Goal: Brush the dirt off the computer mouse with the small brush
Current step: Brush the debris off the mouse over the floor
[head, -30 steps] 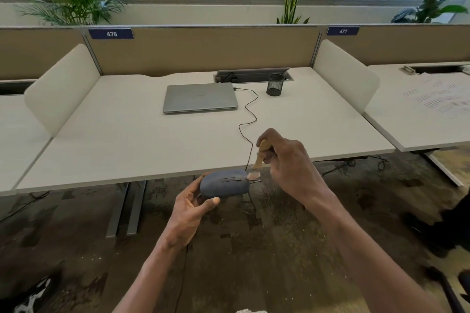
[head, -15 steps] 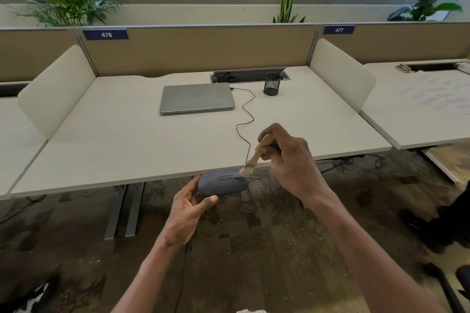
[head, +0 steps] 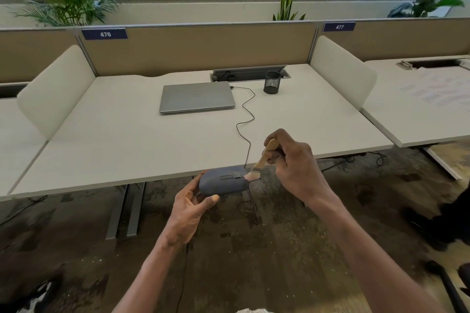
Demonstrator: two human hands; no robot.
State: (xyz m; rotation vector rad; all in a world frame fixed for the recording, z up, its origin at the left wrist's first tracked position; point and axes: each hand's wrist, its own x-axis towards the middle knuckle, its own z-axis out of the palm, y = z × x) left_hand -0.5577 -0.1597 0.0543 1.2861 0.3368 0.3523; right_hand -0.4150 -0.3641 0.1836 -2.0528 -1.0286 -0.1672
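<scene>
A grey wired computer mouse [head: 223, 181] is held in the air just in front of the desk's near edge. My left hand [head: 189, 207] grips it from below and behind, thumb on its near side. My right hand [head: 296, 168] pinches the wooden handle of a small brush [head: 263, 159]. The brush slants down to the left, and its pale bristles touch the mouse's front right end near the buttons. The mouse's thin black cable [head: 245, 122] runs up across the desk to the laptop.
On the white desk [head: 114, 140] lie a shut silver laptop [head: 195, 96] and a black mesh pen cup [head: 272, 82] at the back. White side dividers stand left and right. Another desk with papers [head: 437, 91] is to the right. Below is dark patterned floor with loose cables.
The brush tip swept from the mouse's front end up toward its top, then back down to the front right end. My left hand kept the mouse nearly still.
</scene>
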